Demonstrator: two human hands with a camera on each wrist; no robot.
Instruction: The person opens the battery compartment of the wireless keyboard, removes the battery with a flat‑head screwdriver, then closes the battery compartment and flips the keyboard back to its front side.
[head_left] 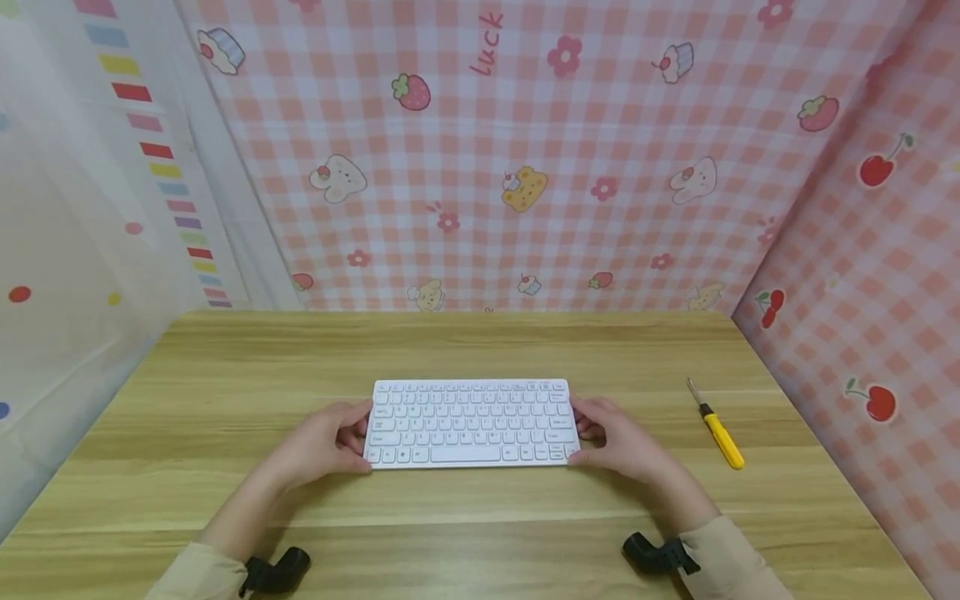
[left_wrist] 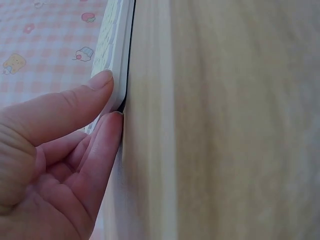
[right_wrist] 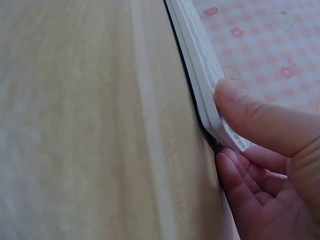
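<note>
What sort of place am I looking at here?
Probably an indoor work spot screened off with fabric, though the wider room isn't visible. What suggests it: a wood-grain table, pink checked cloth hanging behind it, and a white keyboard being handled.

Curtained-off workspace: printed cloth (head_left: 480,125) on three sides of table (head_left: 450,542).

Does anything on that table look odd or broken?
Nothing stands out: the white keyboard looks straight and unbroken between the left hand and right hand; the yellow screwdriver simply lies slanted to the right.
</note>
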